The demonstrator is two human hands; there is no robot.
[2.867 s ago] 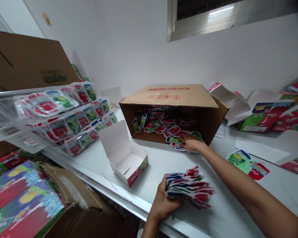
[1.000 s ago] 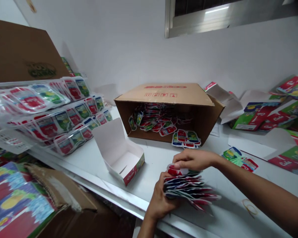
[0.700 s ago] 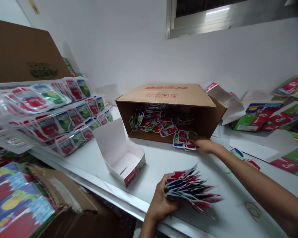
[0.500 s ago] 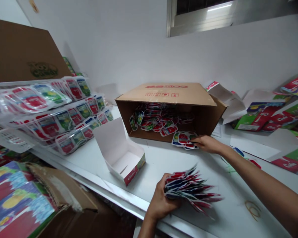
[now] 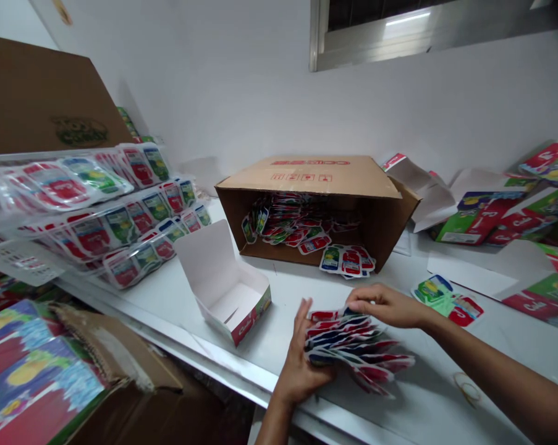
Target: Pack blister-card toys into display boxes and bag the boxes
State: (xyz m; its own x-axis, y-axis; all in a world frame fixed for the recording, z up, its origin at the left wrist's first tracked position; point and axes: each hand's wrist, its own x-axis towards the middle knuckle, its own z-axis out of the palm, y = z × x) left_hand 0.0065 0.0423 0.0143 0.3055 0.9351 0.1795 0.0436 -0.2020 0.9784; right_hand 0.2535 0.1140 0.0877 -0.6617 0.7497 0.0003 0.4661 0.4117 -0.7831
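Observation:
My left hand (image 5: pixel 301 364) grips the near left end of a thick bundle of candy sachets (image 5: pixel 353 349), its index finger lifted along the edge. The sachets stand fanned out in red, green and dark blue. At the back of the bundle, my right hand (image 5: pixel 385 307) pinches a sachet against the others. Left of the bundle stands a small display box (image 5: pixel 255 315), lid raised and white inside. Behind lies a cardboard carton (image 5: pixel 316 176) on its side, open towards me, with many sachets (image 5: pixel 292 225) inside. A small pile of sachets (image 5: pixel 346 261) rests at its front edge.
Clear trays of sachets (image 5: pixel 135 225) are stacked at left. Below them stands an open carton (image 5: pixel 130 377) with printed boxes (image 5: pixel 38 377). Printed display boxes (image 5: pixel 487 213) crowd the right. Loose sachets (image 5: pixel 448 300) and a rubber band (image 5: pixel 466 390) lie on the table.
My right hand has moved from the pile by the carton towards me and down to the bundle, bringing a sachet. My left hand's index finger has lifted; the bundle stays in nearly the same place.

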